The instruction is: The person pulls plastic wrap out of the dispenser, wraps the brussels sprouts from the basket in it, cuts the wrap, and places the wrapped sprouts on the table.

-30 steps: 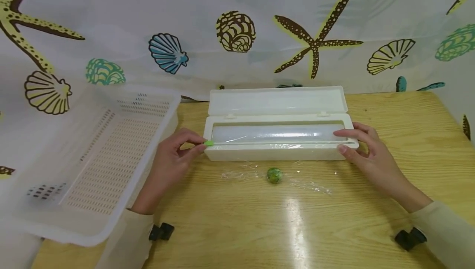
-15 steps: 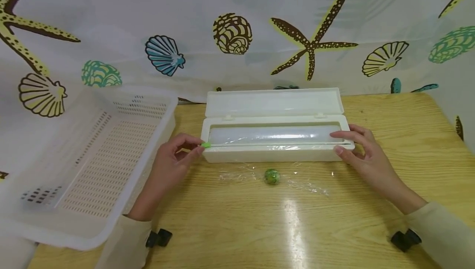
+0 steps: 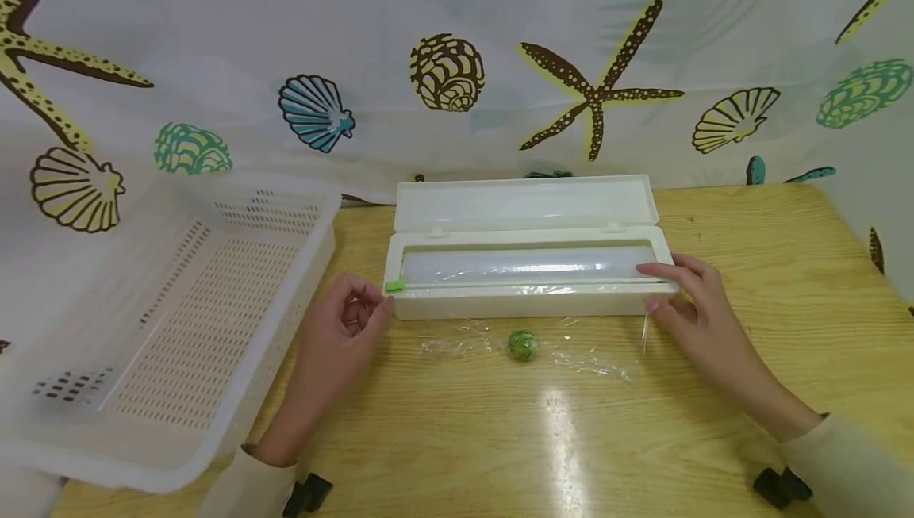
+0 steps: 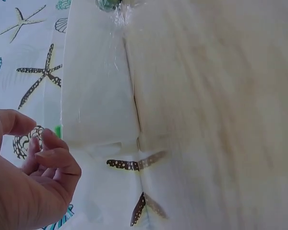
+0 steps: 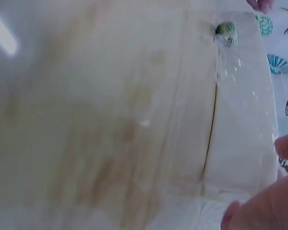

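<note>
A long white cling film dispenser (image 3: 530, 305) stands on the wooden table with its lid (image 3: 524, 205) raised. Inside lies a shiny roll of cling film (image 3: 528, 266). A green slider (image 3: 394, 285) sits at the left end of the front rail. Just off that corner, my left hand (image 3: 343, 320) has loosely bent fingers and holds nothing. My right hand (image 3: 707, 328) grips the dispenser's right end, forefinger over the top and thumb at the front, where a thin glint of film hangs. Before the dispenser lies a small, round, mottled green thing (image 3: 523, 346) with crinkled clear film (image 3: 593, 363) around it.
A white perforated plastic basket (image 3: 321, 264) stands to the left, close beside my left forearm. Behind the table hangs a white cloth (image 3: 385, 42) printed with shells and starfish. Wood-grain tabletop (image 3: 443, 431) stretches between my forearms.
My left hand has let go of the green slider and drawn slightly down from it. The right hand stays at the dispenser's right end, its thumb slightly lower. The whole view shifts slightly.
</note>
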Available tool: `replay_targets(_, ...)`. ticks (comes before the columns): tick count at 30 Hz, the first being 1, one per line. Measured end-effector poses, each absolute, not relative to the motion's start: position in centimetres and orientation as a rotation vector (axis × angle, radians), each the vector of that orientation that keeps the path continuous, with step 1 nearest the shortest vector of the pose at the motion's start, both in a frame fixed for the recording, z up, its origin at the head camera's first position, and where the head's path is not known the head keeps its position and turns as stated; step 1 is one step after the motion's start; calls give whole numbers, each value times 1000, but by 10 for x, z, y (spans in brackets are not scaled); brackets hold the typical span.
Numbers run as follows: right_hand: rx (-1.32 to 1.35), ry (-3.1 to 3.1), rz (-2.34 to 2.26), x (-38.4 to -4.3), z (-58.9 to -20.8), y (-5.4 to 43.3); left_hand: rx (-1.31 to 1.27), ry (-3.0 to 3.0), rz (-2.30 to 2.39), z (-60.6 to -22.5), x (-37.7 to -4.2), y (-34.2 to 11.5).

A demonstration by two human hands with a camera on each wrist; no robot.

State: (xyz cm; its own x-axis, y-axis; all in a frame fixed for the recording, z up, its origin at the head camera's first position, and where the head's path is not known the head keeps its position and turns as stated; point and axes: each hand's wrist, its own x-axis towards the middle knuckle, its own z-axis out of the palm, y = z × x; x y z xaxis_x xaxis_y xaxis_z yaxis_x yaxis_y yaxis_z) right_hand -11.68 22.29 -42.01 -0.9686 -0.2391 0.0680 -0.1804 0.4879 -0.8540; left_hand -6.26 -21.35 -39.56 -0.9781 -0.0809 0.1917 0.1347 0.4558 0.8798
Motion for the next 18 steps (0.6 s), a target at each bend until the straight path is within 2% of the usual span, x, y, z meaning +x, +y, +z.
replay_targets(7,-353,2851,-1696,-95,-414,204,-192,-2600,-1580,-399,-55,-197)
replay_targets(12,-360,2624,-1921,-81,-414,192,-229,-2719,-1659,-402,-51,-176)
replay_targets(18,-297,2256,-1868,-72,-418,178,-165,-2734,-1813,-408,-49,-153)
